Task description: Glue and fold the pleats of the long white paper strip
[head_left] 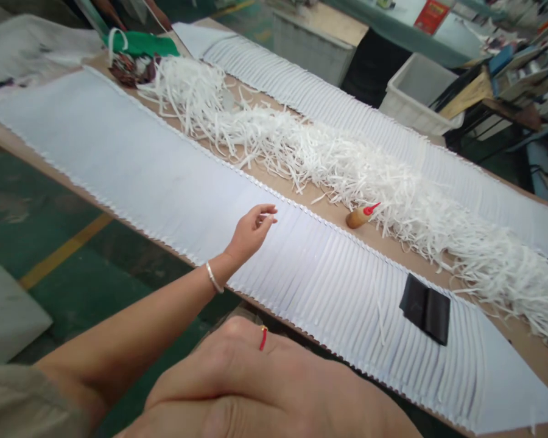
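My left hand (251, 234), with a silver bracelet at its wrist, is over the long white sheet (164, 164). Its thumb and forefinger are pinched together, and a small whitish bit shows at the tips, too small to name. Large in the foreground, my right hand (265, 383) is curled closed near the camera, with a red band on one finger; what it holds, if anything, is hidden. Right of my left hand, rows of white strips (347, 280) lie across the sheet. A brown bottle with a red nozzle (360, 217) lies beyond the sheet's far edge.
A heap of loose white strips (319, 152) runs along the brown table (296, 188). Behind it lies a second strip-covered sheet (338, 100). A black folded piece (425, 309) rests on the near sheet. White bins (415, 100) stand beyond. Part of another person shows at the top left.
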`<control>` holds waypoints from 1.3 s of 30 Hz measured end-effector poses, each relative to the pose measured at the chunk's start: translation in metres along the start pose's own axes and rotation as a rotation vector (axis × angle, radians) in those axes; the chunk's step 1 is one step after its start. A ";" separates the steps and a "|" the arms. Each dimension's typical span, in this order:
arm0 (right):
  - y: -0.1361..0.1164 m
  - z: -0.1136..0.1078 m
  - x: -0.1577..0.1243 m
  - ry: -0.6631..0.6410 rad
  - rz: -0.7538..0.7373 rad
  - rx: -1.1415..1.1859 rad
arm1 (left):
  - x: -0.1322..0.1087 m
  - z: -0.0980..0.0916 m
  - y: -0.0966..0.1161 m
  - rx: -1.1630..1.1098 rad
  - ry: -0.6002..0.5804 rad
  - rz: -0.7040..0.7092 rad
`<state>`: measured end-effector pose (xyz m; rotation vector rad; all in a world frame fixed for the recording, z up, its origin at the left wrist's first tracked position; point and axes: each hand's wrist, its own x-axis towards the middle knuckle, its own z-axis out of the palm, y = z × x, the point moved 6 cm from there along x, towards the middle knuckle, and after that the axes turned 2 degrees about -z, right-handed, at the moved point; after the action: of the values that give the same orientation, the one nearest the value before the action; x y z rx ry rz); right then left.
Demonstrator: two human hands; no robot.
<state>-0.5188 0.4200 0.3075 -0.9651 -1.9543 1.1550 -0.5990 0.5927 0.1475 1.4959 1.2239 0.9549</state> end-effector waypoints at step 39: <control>-0.057 0.082 -0.025 0.606 -0.302 -0.770 | -0.137 -0.096 0.136 -1.393 -0.461 -0.460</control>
<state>-0.5886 0.3454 0.3228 -1.1553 -1.9227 -0.1129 -0.6843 0.4693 0.3025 0.2444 0.2927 0.7625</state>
